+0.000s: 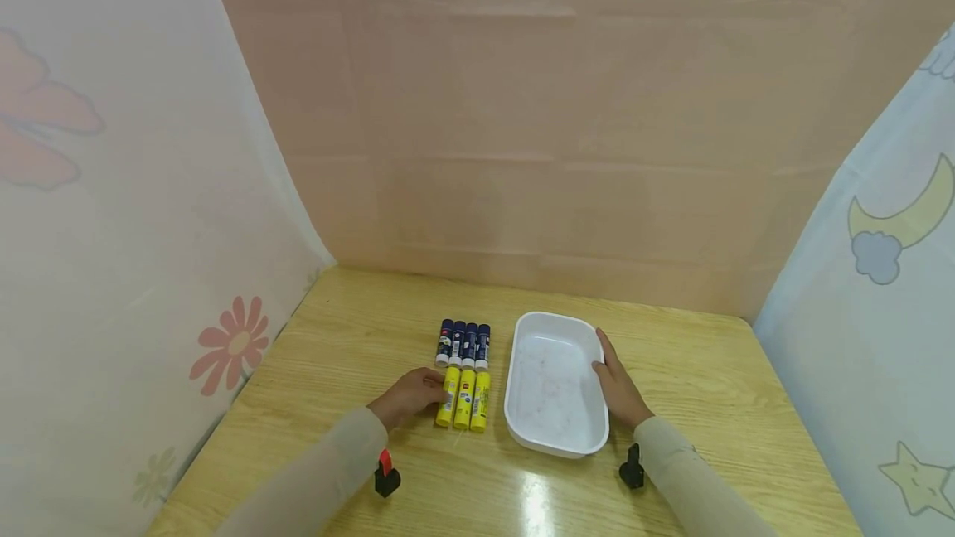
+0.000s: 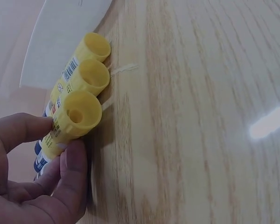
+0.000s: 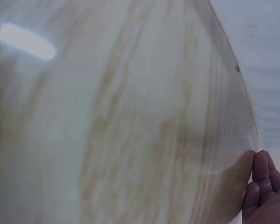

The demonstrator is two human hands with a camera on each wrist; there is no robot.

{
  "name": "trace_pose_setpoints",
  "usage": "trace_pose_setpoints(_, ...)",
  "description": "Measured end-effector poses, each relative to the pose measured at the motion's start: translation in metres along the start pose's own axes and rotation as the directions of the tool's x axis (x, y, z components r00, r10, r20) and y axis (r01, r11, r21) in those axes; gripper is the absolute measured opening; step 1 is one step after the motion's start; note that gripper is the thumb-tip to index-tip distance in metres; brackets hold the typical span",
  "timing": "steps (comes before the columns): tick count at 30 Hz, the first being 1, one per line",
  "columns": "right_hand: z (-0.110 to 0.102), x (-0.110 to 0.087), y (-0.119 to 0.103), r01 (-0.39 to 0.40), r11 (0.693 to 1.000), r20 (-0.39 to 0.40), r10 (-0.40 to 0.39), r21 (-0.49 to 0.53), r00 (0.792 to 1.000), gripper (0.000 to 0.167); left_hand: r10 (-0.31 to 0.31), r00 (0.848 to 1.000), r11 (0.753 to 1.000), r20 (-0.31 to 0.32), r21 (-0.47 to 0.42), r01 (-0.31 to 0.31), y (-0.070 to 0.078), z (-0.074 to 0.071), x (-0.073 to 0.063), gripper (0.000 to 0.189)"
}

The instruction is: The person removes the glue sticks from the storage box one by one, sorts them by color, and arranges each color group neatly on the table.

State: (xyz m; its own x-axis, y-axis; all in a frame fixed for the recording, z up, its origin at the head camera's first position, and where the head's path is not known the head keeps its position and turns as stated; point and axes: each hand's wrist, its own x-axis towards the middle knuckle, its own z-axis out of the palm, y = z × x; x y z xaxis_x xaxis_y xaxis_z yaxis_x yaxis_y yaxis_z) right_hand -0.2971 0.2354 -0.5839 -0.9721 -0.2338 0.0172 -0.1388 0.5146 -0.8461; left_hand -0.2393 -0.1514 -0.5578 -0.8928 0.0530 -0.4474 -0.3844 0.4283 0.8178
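Note:
Three yellow glue sticks (image 1: 464, 400) lie side by side on the wooden table, their hollow ends facing the person. My left hand (image 1: 413, 396) pinches the leftmost yellow glue stick (image 2: 77, 114) between thumb and fingers. Just behind them is a row of several dark-blue-capped glue sticks (image 1: 463, 344) with white ends. To their right stands a white plastic tray (image 1: 552, 441), bare inside. At its right side my right hand (image 1: 621, 384) holds the wall, thumb over the rim and fingers along the outside (image 3: 266, 186).
The wooden table (image 1: 716, 429) runs back to a brown-covered wall (image 1: 522, 106). Printed cloth curtains hang on the left (image 1: 149, 230) and right (image 1: 895, 338). A black wrist-camera piece (image 1: 387, 479) shows by the left sleeve, another (image 1: 632, 467) by the right.

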Motion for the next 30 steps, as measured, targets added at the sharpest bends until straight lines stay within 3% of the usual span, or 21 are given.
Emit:
trace_pose_setpoints(18, 0.0006, -0.0016, -0.0013, -0.026, 1.0, -0.002, 0.026, 0.011, 1.0, 0.059, 0.045, 0.999, 0.999, 0.0, 0.011, -0.045, -0.0058, 0.0051, 0.0052, 0.047)
trace_pose_setpoints(30, 0.0004, 0.0009, 0.0003, -0.028, 1.0, -0.006, 0.028, -0.008, 1.0, 0.059, 0.031, 1.0, 0.999, -0.003, -0.008, -0.031, -0.0091, 0.0035, 0.0032, 0.041)
